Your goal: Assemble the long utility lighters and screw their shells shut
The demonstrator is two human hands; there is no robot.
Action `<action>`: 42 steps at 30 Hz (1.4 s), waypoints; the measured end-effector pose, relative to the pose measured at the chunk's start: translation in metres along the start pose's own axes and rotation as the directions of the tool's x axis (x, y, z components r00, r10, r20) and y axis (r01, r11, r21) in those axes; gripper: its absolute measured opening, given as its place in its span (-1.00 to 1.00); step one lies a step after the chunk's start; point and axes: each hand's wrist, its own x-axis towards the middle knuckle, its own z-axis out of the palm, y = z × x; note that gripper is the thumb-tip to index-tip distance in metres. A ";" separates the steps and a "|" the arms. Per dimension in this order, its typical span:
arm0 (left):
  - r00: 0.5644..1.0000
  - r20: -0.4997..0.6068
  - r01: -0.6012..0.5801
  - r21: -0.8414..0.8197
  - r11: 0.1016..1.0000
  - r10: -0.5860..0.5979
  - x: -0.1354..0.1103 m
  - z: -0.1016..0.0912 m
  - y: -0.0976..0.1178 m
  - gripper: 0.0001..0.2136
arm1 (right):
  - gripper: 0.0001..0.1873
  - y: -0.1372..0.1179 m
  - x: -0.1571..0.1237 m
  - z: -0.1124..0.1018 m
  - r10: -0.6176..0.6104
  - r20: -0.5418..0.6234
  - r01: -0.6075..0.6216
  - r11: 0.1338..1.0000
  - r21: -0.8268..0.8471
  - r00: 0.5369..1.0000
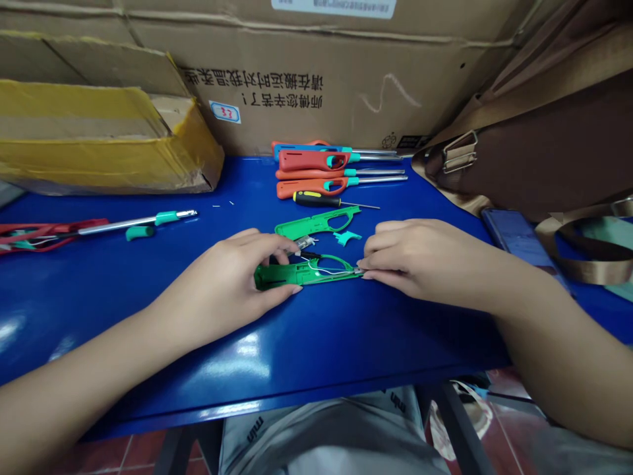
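Observation:
My left hand grips the handle end of an opened green lighter shell half, thumb along its near side. Inside the shell run a thin white wire and a black part. At the shell's right tip, my right hand pinches a small metal piece. Just behind lies the other green shell half, and a clear-and-metal part sits by my left fingertips. A loose teal trigger rests between the shell halves and my right hand.
Several assembled red, orange and blue lighters lie at the back, with a black-and-yellow screwdriver before them. An opened red lighter and a teal cap are left. Cardboard boxes, a brown bag and a phone border the blue table.

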 end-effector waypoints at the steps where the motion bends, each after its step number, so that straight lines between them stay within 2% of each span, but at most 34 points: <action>1: 1.000 0.003 0.002 -0.003 1.000 -0.002 0.000 0.000 0.000 -0.66 | -0.76 -0.001 0.000 0.000 0.013 -0.006 -0.013 1.000 0.018 1.000; 7: 1.000 0.013 0.004 -0.001 1.000 -0.004 -0.001 0.001 -0.002 -0.65 | -0.78 -0.004 0.003 0.001 0.184 -0.059 -0.170 0.967 0.189 0.981; 12: 0.999 0.022 -0.024 0.010 1.000 0.024 -0.002 0.000 0.000 -0.62 | -0.86 -0.002 0.011 0.007 0.264 0.034 -0.255 0.879 0.402 0.964; 15: 0.999 0.044 -0.025 0.001 1.000 0.024 -0.002 -0.002 0.003 -0.60 | -0.86 -0.001 0.013 0.009 0.281 0.054 -0.272 0.837 0.475 0.958; 22: 0.996 0.080 -0.034 -0.011 0.999 0.035 -0.003 -0.003 0.006 -0.73 | -0.91 -0.004 0.009 0.005 0.262 0.017 -0.246 0.879 0.408 0.965; 24: 0.996 0.082 -0.026 -0.017 1.000 0.027 -0.002 -0.003 0.007 -0.74 | -0.94 -0.007 0.009 0.005 0.268 -0.031 -0.237 0.896 0.375 0.963; 28: 0.997 0.069 -0.035 -0.016 0.999 0.036 -0.001 -0.004 0.010 -0.74 | -0.86 -0.015 0.009 0.010 0.206 -0.120 -0.153 0.924 0.351 0.971; 34: 0.996 0.074 -0.037 -0.013 0.999 0.038 -0.001 -0.003 0.011 -0.75 | -0.87 -0.024 0.015 0.020 0.060 -0.061 -0.046 0.977 0.206 0.996; 37: 0.996 0.089 -0.029 -0.005 1.000 0.029 -0.002 -0.002 0.010 -0.75 | -0.85 -0.024 0.015 0.020 0.039 -0.044 -0.026 0.966 0.258 0.998; 42: 0.996 0.089 -0.020 -0.007 1.000 0.021 -0.002 -0.002 0.011 -0.75 | -0.88 -0.020 0.008 0.009 0.024 0.018 -0.028 0.933 0.358 1.000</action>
